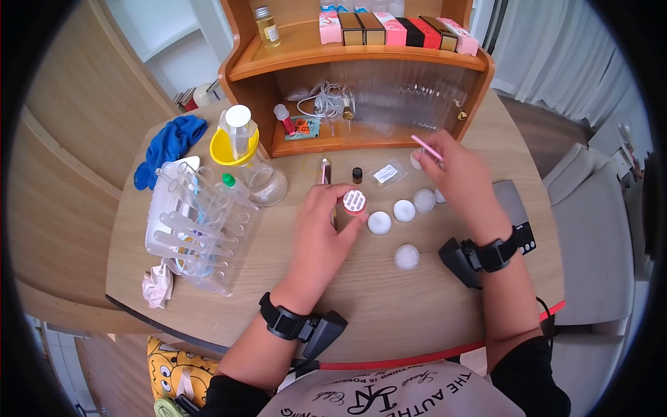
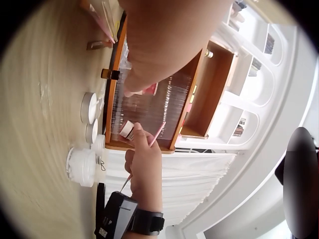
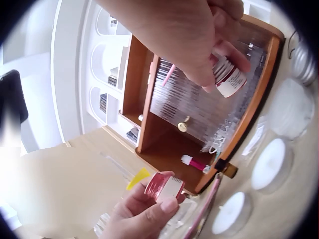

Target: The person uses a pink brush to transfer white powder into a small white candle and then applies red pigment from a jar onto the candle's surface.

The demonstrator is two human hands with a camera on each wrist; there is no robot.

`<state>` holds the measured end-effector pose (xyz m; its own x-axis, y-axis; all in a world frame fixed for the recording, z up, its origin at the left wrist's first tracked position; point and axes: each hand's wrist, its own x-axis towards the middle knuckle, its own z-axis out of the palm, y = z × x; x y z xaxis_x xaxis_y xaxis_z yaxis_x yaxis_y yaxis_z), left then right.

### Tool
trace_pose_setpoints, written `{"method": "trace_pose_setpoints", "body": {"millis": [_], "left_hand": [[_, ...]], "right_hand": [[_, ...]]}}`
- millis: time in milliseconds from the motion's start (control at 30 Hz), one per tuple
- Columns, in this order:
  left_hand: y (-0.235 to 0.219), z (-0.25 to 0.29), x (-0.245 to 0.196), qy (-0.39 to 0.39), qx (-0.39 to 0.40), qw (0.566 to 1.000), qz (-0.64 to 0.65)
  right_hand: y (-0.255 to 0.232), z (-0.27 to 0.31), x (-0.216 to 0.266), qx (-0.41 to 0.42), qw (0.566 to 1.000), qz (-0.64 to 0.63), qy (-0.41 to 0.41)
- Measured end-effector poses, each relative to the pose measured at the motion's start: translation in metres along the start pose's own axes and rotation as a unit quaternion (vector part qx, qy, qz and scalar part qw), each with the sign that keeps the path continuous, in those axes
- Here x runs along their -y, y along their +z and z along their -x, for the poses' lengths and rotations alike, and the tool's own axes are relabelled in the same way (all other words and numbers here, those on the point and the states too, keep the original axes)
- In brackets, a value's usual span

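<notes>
holding, left hand: small red jar, thumb and fingers curled round it, over the table near white tealights. right hand: pink stick and white-labelled container, gripped in bent fingers.

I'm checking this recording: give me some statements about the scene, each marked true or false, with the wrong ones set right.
1. The left hand holds a small red container. True.
2. The pink stick is in the left hand. False: the right hand holds it.
3. A small dark bottle stands upright on the table. True.
4. The blue cloth lies at the person's right. False: it lies on the left side of the table.
5. The right hand also holds a labelled container. True.
</notes>
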<state>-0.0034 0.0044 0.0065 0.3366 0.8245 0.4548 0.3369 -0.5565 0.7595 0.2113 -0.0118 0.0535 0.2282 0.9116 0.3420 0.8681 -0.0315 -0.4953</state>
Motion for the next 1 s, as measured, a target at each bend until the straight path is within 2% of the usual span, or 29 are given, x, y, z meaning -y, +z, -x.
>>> {"method": "trace_pose_setpoints", "body": {"millis": [33,67,133,300,433,500,567,633,700,833,900,1000], "left_hand": [[-0.002,-0.001,0.001,0.021,0.005,0.997,-0.08],[-0.002,-0.001,0.002,0.022,0.006,0.997,-0.077],[-0.001,0.0,0.004,0.036,0.005,0.986,-0.163],[0.001,0.001,0.008,0.027,0.02,0.981,-0.19],[0.003,0.001,0.009,0.018,0.035,0.98,-0.195],[0.004,0.001,0.012,0.023,0.035,0.979,-0.202],[0.005,0.001,0.015,0.026,0.038,0.977,-0.209],[0.006,0.002,0.018,0.032,0.023,0.979,-0.199],[0.003,-0.001,0.017,0.062,0.038,0.973,-0.219],[0.004,0.0,0.01,-0.024,0.067,0.977,-0.202],[0.005,-0.001,0.003,-0.024,0.08,0.971,-0.225],[0.01,-0.001,0.006,-0.065,0.061,0.984,-0.153]], "right_hand": [[0.005,0.0,-0.006,-0.001,0.999,0.052,-0.011],[0.01,0.0,-0.011,-0.002,0.998,0.055,-0.009],[0.019,0.002,-0.023,-0.009,0.988,0.138,-0.064],[0.022,0.0,-0.034,-0.008,0.984,0.163,-0.075],[0.004,0.008,-0.007,-0.038,0.983,0.154,-0.091],[-0.031,0.024,0.027,0.039,0.986,0.1,-0.13],[-0.065,0.051,0.066,0.141,0.969,0.075,-0.188],[-0.089,0.072,0.089,0.309,0.937,0.023,-0.16],[-0.097,0.09,0.1,0.266,0.928,0.096,-0.244],[-0.097,0.109,0.078,0.307,0.929,0.082,-0.191],[-0.099,0.105,0.067,0.327,0.927,0.074,-0.165],[-0.099,0.086,0.056,0.35,0.926,0.058,-0.131]]}}
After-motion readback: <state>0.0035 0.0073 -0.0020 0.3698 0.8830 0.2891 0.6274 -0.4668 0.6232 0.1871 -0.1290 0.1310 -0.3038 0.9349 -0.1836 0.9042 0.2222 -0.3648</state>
